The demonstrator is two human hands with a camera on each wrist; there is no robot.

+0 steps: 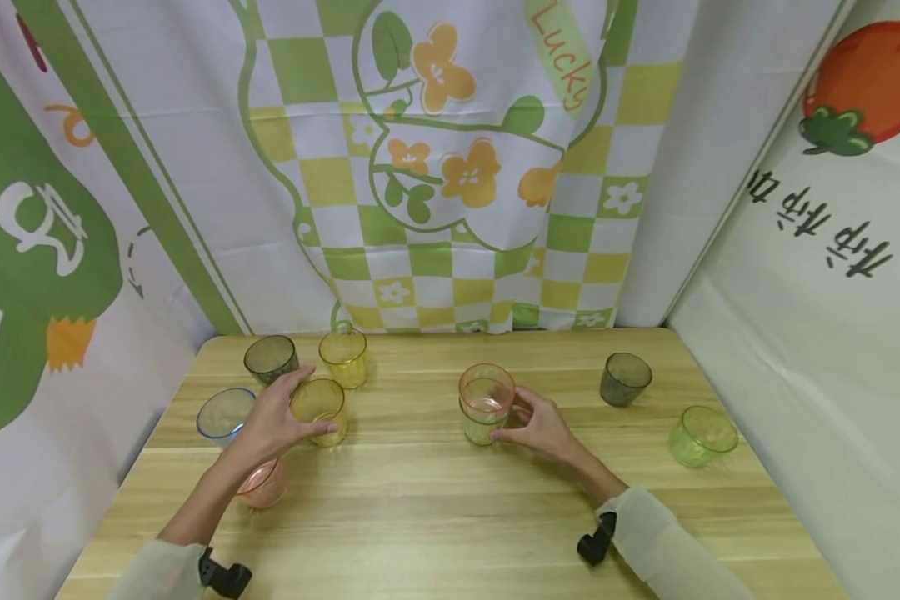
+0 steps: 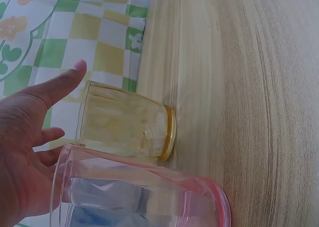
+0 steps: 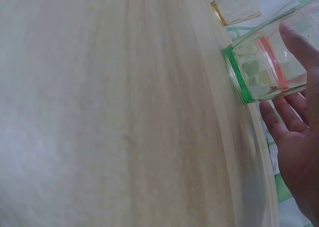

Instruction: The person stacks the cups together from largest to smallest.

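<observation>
The right hand (image 1: 546,427) is holding the green cup (image 1: 482,433) near the middle of the table (image 1: 435,521), thumb on the near side and fingers behind, with the red cup (image 1: 487,386) sitting nested in its mouth. Both cups are looking light and stiff, their smooth walls probably being slippery and perhaps brittle (whether they are glass or plastic, the pictures are not telling). The green cup's lower wall is offering the best hold, since fingers there are bearing the pair from the outer cup; pinching only the red rim would be risking the two sliding apart. The left hand (image 1: 273,423) is spreading wide about the yellow cup (image 1: 317,404), left of the middle, and is not gripping it, its thumb showing apart from the wall in the left wrist view. That cup, too, is seeming easy to lift by its sides. As for looks, all three are letting light through: the green cup is showing a pale wall and a deeper green base, the red cup is glowing at its rim, and the yellow cup is narrowing toward an amber foot.
</observation>
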